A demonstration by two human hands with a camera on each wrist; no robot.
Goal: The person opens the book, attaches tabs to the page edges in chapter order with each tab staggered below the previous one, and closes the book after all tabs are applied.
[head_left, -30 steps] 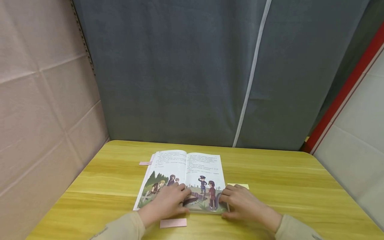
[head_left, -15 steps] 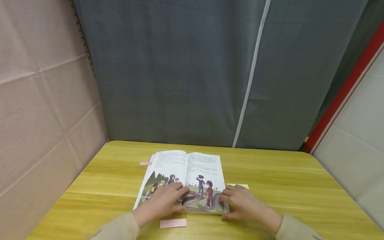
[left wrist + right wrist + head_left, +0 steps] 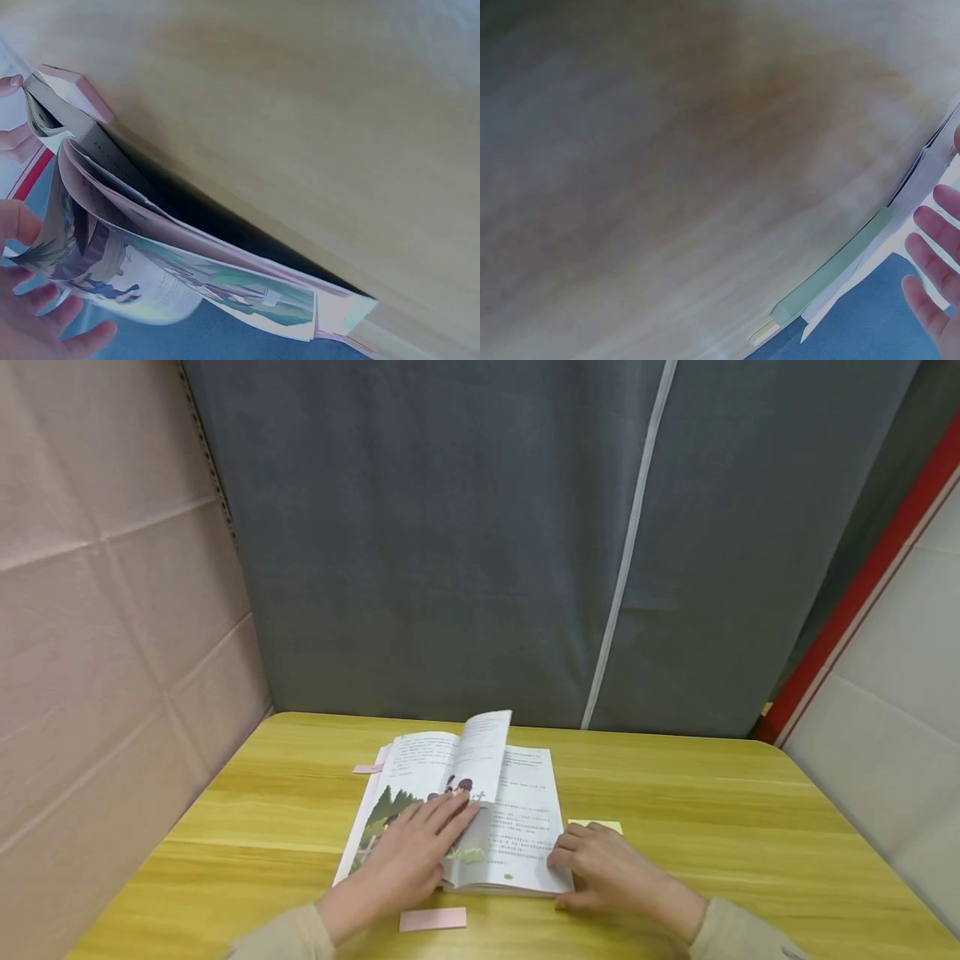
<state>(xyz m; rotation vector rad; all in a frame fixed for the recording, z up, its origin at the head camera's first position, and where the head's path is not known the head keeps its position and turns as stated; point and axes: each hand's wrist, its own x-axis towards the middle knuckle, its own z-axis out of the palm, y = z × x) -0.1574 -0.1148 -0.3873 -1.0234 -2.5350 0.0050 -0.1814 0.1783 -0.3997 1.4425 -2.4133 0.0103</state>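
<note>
An open picture book lies on the table. A lifted page curls over its spine, the upper end standing higher than the lower. My left hand lies over the lower left side of the book, its straightened fingers against this page. The left wrist view shows the page's corner by the thumb, with the other fingers spread; whether thumb and fingers pinch it is unclear. My right hand rests on the book's lower right edge, fingers on the page, thumb at the side. Its fingers look loosely extended in the right wrist view.
A pink pad of paper lies in front of the book. A pale yellow slip lies behind my right hand, and a pink tab sticks out at the book's left. A grey curtain hangs behind the yellow wooden table.
My left hand has brought the right-hand illustrated page up and leftward, uncovering a text page below. Its fingers are now more stretched out. My right hand stays in place.
</note>
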